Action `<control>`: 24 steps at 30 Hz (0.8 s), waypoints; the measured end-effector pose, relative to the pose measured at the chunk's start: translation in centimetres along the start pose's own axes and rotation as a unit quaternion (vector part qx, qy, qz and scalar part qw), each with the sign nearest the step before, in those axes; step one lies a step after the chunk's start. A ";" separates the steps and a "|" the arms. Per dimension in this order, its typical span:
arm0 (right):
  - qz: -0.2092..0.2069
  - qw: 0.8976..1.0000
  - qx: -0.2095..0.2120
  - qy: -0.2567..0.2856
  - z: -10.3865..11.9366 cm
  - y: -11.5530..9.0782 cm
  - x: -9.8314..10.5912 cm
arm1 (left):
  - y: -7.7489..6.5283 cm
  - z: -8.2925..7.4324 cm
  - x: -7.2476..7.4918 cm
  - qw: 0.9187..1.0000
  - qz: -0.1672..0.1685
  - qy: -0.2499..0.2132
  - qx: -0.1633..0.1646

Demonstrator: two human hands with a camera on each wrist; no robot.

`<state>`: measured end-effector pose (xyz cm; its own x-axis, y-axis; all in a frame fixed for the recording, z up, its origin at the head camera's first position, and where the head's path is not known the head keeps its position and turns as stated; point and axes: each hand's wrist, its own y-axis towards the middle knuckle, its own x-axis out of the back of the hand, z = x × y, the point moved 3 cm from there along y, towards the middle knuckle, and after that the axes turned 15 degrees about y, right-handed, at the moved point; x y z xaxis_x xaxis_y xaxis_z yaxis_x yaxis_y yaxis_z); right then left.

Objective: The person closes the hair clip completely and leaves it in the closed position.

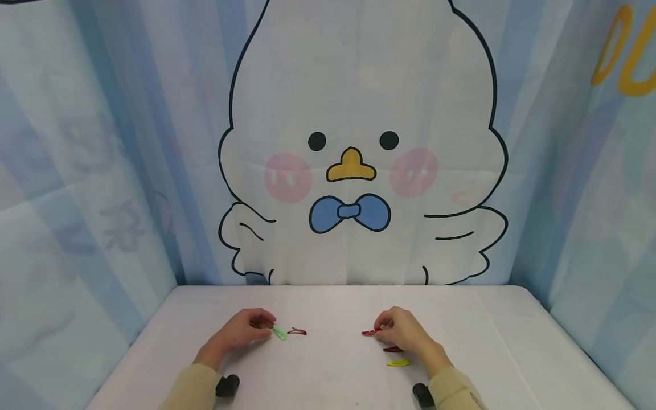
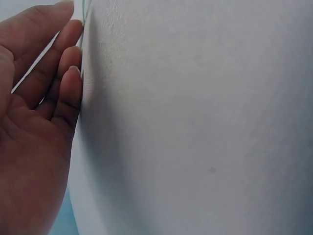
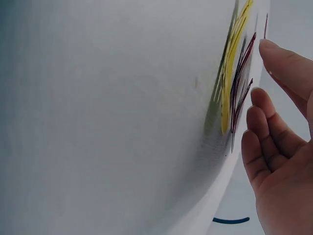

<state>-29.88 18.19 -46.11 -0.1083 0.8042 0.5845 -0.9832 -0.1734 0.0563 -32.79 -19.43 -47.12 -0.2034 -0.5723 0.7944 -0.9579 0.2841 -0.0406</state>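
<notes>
The left hand (image 1: 245,329) pinches a slim, light green hair clip (image 1: 279,333) with its fingertips, and the right hand (image 1: 404,330) pinches a narrow red clip (image 1: 367,333).

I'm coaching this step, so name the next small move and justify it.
Probably lift the red clip with the right hand: the hand seems to pinch one end, the other end sticks out free, and the dark red clip and yellow clip lie apart from it, nearer the person.
</notes>
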 end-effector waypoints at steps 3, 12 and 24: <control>0.005 1.000 0.004 -0.008 -0.2 0.2 -0.1 | 0.2 -0.1 0.0 1.000 0.006 0.012 0.011; 0.018 1.000 0.004 -0.018 -0.2 0.5 -0.2 | 0.5 0.0 -0.1 0.999 -0.005 0.041 -0.008; 0.001 1.000 0.008 -0.024 -0.3 0.4 0.3 | 1.3 0.3 -0.7 0.997 -0.022 0.070 -0.013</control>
<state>-30.33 18.54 -46.10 -0.1037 0.7755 0.6228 -0.9803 -0.1856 0.0679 -33.95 -18.87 -47.92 -0.1301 -0.4717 0.8721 -0.9593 0.2824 0.0097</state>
